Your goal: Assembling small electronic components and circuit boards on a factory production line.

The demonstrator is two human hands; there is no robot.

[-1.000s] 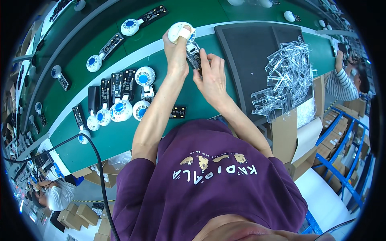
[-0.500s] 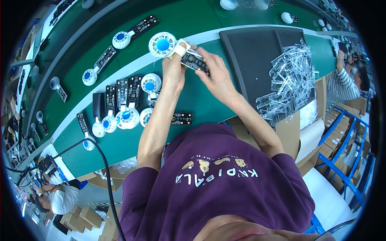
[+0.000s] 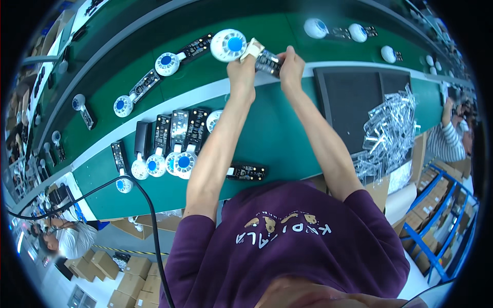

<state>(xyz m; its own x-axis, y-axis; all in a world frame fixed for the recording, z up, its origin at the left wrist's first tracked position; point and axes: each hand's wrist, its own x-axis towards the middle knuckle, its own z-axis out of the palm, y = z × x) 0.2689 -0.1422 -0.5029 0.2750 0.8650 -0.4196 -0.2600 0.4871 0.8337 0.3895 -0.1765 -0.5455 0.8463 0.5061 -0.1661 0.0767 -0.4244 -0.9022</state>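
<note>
Above the far edge of the green bench [image 3: 287, 128], I hold a handheld fan [image 3: 227, 46] with a round white slotted head, a blue centre and an open handle showing a dark circuit board. My left hand [image 3: 241, 77] is closed round its neck, by a cream-coloured piece [image 3: 253, 49]. The far end of the handle sits in my right hand [image 3: 291, 71], with the fingers closed on it. Left of my left forearm, several similar fans [image 3: 184, 161] lie in a row with their handles pointing away. Another circuit-board handle [image 3: 249, 172] lies near my body, partly behind that forearm.
A black tray [image 3: 352, 97] on the right carries a heap of clear plastic parts [image 3: 393, 126]. Beyond the pale rail, more fans [image 3: 167, 64] lie on a green belt [image 3: 277, 31]. A black cable [image 3: 141, 192] arcs across the left. Other people sit at both sides.
Both hands have moved a little right and away with the fan. My right hand's fingers, spread over the circuit board before, are now closed at the handle's end. The view has shifted.
</note>
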